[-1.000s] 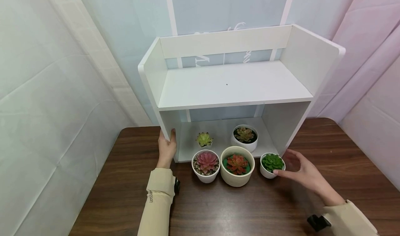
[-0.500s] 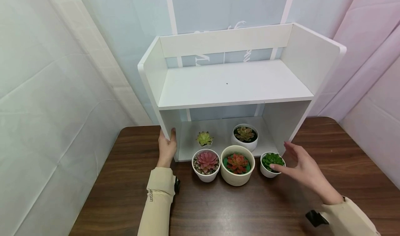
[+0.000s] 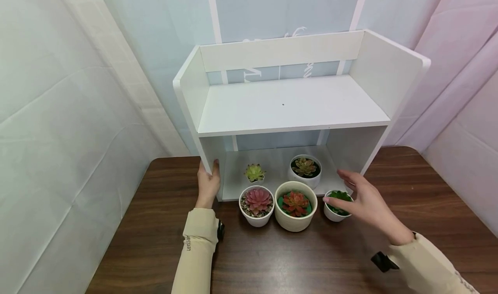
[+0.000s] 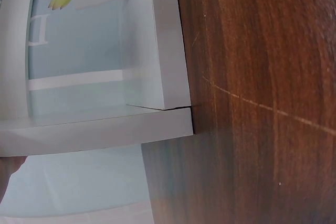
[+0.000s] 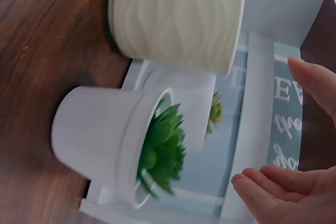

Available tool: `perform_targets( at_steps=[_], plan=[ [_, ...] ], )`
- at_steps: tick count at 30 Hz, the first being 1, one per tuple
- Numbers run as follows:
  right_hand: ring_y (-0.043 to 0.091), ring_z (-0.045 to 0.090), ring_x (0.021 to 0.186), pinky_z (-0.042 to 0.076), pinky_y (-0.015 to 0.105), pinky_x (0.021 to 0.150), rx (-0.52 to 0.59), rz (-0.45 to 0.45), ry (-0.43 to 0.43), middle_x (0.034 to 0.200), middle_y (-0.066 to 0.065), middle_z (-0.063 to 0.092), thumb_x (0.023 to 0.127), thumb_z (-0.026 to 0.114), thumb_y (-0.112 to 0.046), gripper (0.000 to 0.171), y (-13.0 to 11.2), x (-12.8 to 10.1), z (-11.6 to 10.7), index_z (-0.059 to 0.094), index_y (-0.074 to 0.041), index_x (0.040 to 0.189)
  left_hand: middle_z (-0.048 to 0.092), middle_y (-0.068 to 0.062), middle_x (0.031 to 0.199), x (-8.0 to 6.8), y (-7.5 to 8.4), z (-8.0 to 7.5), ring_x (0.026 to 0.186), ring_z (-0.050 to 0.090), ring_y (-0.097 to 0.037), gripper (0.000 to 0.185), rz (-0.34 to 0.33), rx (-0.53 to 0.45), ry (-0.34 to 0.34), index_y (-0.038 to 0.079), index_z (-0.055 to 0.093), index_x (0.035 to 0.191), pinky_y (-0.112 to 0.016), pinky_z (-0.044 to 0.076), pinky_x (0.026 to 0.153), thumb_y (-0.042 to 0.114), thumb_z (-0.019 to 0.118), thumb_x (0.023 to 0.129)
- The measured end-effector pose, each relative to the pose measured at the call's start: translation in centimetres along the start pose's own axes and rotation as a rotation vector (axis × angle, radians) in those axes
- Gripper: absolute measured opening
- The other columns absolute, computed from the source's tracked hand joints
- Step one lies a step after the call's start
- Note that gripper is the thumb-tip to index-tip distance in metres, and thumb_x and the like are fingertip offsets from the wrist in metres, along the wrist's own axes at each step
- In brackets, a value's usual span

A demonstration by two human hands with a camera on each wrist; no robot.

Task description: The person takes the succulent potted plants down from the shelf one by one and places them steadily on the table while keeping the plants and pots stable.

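In the head view my left hand point(image 3: 208, 185) grips the left side panel of the white two-tier shelf point(image 3: 280, 108), thumb on the inside. My right hand point(image 3: 367, 202) is held over the small white pot with a green succulent point(image 3: 335, 212), thumb and fingers spread wide. The right wrist view shows the fingertips point(image 5: 247, 184) apart from this pot point(image 5: 97, 135), which stands upright before the shelf. To its left is a cream pot with a red succulent point(image 3: 295, 220), then a white pot with a pink succulent point(image 3: 256, 219).
On the lower tier stand a small yellow-green succulent point(image 3: 254, 173) and a white pot with a brownish-green succulent point(image 3: 305, 179). The shelf rests on a dark wooden table point(image 3: 280, 263). Pale cloth point(image 3: 78, 134) hangs around it.
My right hand has moved left and slightly away from me, from beside the green succulent's pot to over it. My left hand and the pots stay where they were.
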State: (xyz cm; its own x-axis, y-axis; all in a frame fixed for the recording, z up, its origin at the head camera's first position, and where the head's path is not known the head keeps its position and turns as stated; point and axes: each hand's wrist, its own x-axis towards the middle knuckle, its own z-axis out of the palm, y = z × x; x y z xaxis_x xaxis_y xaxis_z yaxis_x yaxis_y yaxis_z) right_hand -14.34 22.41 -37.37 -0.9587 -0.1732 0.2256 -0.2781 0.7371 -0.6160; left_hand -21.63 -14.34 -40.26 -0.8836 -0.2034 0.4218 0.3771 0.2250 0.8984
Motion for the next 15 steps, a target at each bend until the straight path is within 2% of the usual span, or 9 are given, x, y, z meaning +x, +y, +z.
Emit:
perform_targets(
  at_steps=[9, 15],
  plan=[
    [0.047, 0.050, 0.121, 0.043, 0.053, 0.097, 0.060, -0.011, -0.073, 0.133, 0.030, 0.048, 0.081, 0.077, -0.033, 0.082, -1.7, 1.6, 0.4, 0.038, 0.008, 0.139, 0.046, -0.035, 0.132, -0.1, 0.2, 0.1, 0.124, 0.045, -0.049, 0.041, -0.011, 0.007, -0.002, -0.011, 0.035, 0.138, -0.060, 0.036, 0.102, 0.000, 0.043, 0.099],
    [0.043, 0.051, 0.122, 0.044, 0.050, 0.099, 0.084, -0.021, -0.093, 0.133, 0.027, 0.050, 0.083, 0.076, -0.032, 0.077, -2.5, 2.9, 1.1, 0.040, 0.007, 0.138, 0.046, -0.036, 0.132, -0.1, 0.2, -0.1, 0.124, 0.044, -0.049, 0.040, 0.006, 0.005, 0.000, -0.011, 0.037, 0.137, -0.060, 0.036, 0.102, -0.001, 0.043, 0.099]
  ],
)
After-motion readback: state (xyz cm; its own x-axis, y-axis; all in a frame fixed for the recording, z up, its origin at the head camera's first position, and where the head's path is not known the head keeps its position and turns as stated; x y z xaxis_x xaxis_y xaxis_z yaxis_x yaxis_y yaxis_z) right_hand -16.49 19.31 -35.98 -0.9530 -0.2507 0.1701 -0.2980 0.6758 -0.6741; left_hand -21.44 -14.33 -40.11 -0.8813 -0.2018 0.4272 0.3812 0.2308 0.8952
